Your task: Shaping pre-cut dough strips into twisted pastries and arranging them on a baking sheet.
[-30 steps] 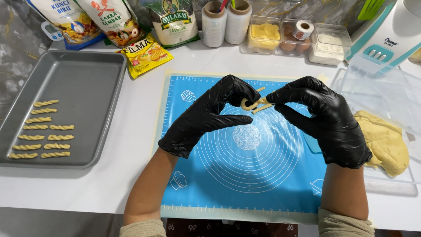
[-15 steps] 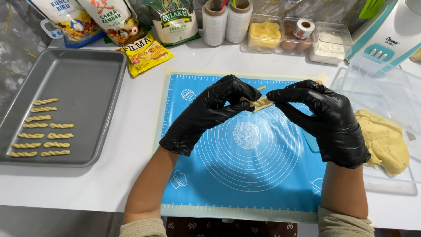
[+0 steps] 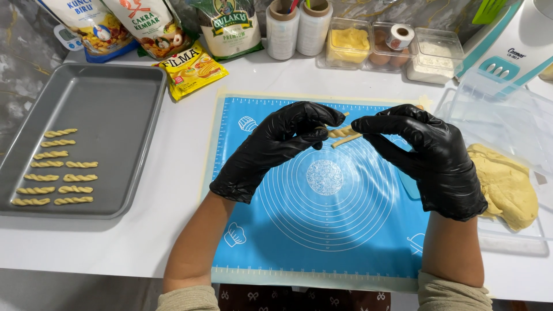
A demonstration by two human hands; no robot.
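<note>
Both my hands wear black gloves and hold one short twisted strip of yellow dough [image 3: 341,133] above a blue silicone baking mat [image 3: 322,230]. My left hand [image 3: 276,147] pinches the strip's left end. My right hand [image 3: 429,155] pinches its right end with thumb and forefinger. The strip hangs a little above the mat, roughly level. A grey metal baking tray [image 3: 109,109] lies to the left with several finished twisted dough sticks [image 3: 55,173] in rows at its near left part.
A large lump of yellow dough [image 3: 507,184] rests on a clear lid at the right. Along the back stand flour and sugar bags [image 3: 144,23], a yellow sachet [image 3: 191,69], two rolls [image 3: 299,26], clear tubs [image 3: 391,43] and a white appliance [image 3: 518,46].
The dough strip between my fingers has been twisted tighter and straightened. Both hands have stayed over the upper middle of the mat.
</note>
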